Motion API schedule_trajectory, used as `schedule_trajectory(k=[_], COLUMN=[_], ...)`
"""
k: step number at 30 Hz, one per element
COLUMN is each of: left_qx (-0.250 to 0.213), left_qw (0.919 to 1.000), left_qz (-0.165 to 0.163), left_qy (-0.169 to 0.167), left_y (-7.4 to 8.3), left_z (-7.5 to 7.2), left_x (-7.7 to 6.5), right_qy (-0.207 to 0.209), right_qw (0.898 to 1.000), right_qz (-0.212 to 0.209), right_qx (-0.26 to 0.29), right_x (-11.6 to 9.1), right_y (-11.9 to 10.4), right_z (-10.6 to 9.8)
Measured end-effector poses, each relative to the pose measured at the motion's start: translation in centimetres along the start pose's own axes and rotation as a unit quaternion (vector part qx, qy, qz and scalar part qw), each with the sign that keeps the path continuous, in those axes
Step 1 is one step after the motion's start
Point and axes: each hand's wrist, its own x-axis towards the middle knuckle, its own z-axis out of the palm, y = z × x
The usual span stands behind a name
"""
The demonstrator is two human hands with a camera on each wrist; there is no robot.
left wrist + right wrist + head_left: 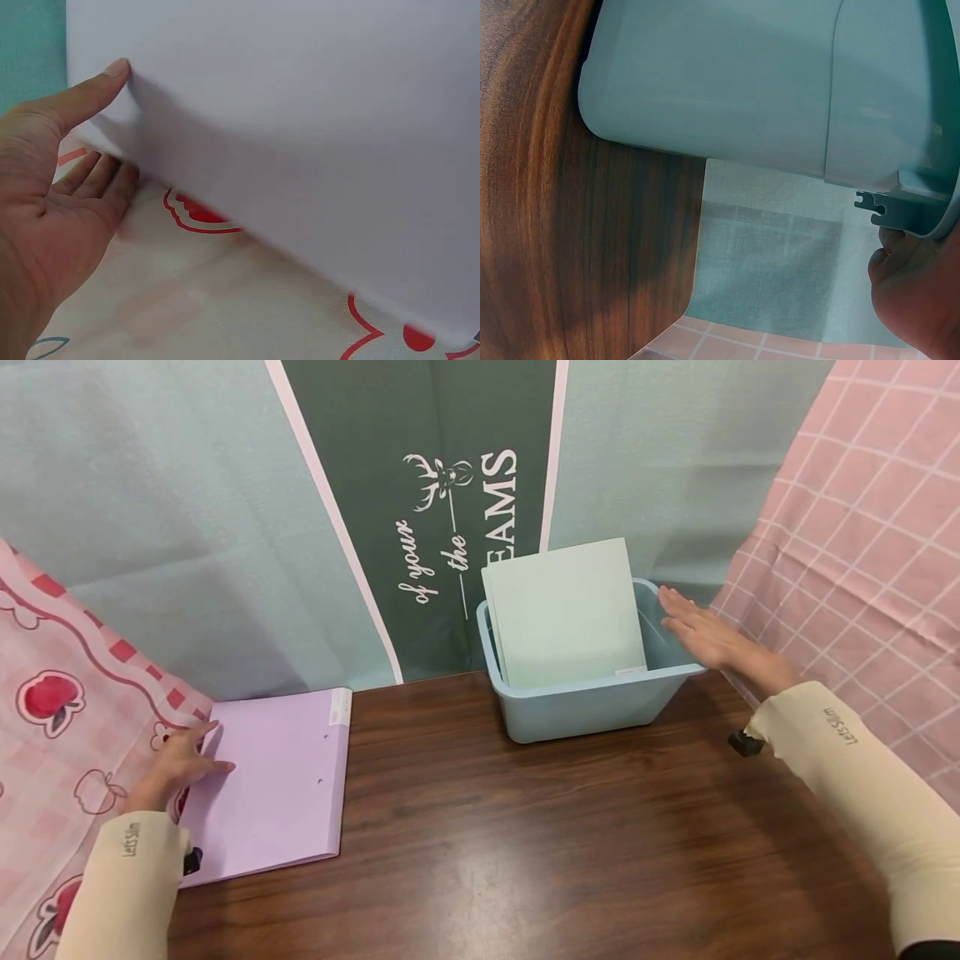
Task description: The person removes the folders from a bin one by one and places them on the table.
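Observation:
A light purple file folder (270,777) lies on the table at the left, with a white label at its top right corner and small holes near its right edge. My left hand (178,764) holds its left edge. In the left wrist view the thumb lies on the folder's face (300,135), while the other fingers pass beneath its edge. At the right, a blue plastic bin (585,710) contains pale green folders (566,610) that lean and stick up above the rim. My right hand (697,631), fingers straight, is at the bin's right rim.
Brown wooden table (465,827) spreads between the folder and the bin. A green and grey printed cloth (450,527) hangs behind. Pink checked cloth (862,527) borders the right side, and apple-print cloth (90,735) the left, close to my left hand.

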Motion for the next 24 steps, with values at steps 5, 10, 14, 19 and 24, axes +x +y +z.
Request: schedule_trajectory(k=[5,10,14,19,24], left_qx=[-0.005,-0.01,-0.007,-0.024,-0.052], left_qw=[1.0,0.9999,0.9999,0.9996,0.9984], left_qz=[-0.003,-0.008,-0.003,0.004,0.012], left_qy=[0.003,0.003,0.008,0.018,0.018], left_y=[-0.1,0.0,0.4,1.2,2.4], left_z=[0.1,0.0,0.0,-0.2,-0.5], left_x=[0.1,0.2,0.2,0.1,0.2], right_qy=[0.002,0.004,0.002,-0.002,-0.002], right_qw=[1.0,1.0,1.0,1.0,1.0], right_qz=[0.0,-0.002,0.0,0.002,-0.003], right_qx=[0.004,0.005,0.002,-0.004,0.001], right_x=[-0.1,-0.1,-0.2,-0.1,-0.1], right_y=[-0.2,-0.3,-0.4,-0.3,-0.2], right_z=[0.0,0.0,-0.1,0.0,-0.1])
